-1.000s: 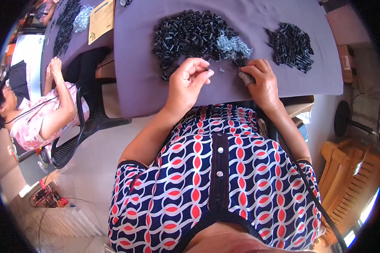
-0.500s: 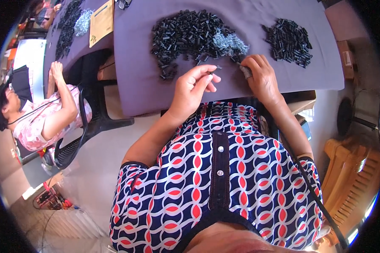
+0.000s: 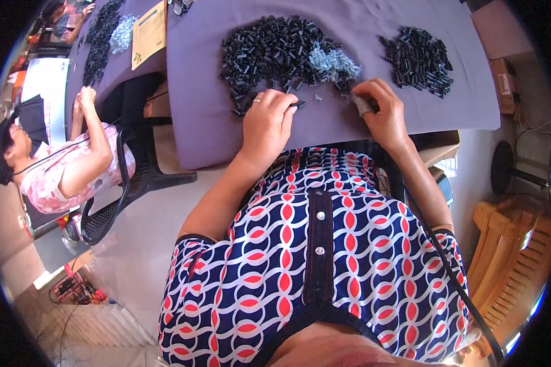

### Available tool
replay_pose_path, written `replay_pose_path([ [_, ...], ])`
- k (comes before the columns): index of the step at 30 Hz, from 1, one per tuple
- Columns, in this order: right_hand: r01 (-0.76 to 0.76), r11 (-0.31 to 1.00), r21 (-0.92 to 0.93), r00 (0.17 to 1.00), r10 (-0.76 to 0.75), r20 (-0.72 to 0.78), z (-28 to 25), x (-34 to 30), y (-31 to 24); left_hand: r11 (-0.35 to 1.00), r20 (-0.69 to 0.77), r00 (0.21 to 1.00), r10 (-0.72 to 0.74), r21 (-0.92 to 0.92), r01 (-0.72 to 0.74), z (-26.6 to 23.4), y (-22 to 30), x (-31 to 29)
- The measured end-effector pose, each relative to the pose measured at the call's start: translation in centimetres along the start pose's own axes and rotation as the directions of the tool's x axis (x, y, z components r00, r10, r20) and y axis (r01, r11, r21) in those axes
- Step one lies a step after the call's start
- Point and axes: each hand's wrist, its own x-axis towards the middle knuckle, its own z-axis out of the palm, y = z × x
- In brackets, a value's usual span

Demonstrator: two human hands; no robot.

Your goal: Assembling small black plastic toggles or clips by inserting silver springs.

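My left hand (image 3: 267,120), a ring on one finger, is at the near edge of a heap of small black tube-like pieces (image 3: 269,52). Its fingers are closed on a small black piece (image 3: 299,104). A small silvery piece (image 3: 318,98) lies on the cloth between my hands. To the right, my right hand (image 3: 386,115) has its fingers bent together beside a grey textured wrap (image 3: 363,105) at the thumb. Something small and dark shows at its fingertips, too small to name. Shiny clear or silvery pieces (image 3: 333,63) lie against the heap's right side.
Another heap of black pieces (image 3: 419,64) lies on the right of the purple-grey cloth (image 3: 226,137). On the left, a person (image 3: 73,162) sits in a black chair (image 3: 134,165) near a brown envelope (image 3: 149,33) and more heaps. A wooden chair (image 3: 511,257) stands at lower right.
My left hand has moved slightly left and turned palm down. A silvery piece now lies on the cloth near where its fingertips were. My right hand has shifted slightly right.
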Motion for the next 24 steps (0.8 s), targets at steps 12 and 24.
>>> replay_pose_path([
  [12, 0.058, 0.998, -0.015, 0.997, -0.058, -0.045, 0.1, -0.1, 0.6, 0.954, 0.028, 0.999, 0.043, 0.295, -0.049, 0.3, -1.2, 5.5],
  [24, -0.115, 0.940, 0.322, 0.993, 0.101, 0.060, 0.2, -0.2, -0.6, 0.705, 0.321, 0.893, -0.316, -0.550, 0.448, -0.9, 2.5, 0.4],
])
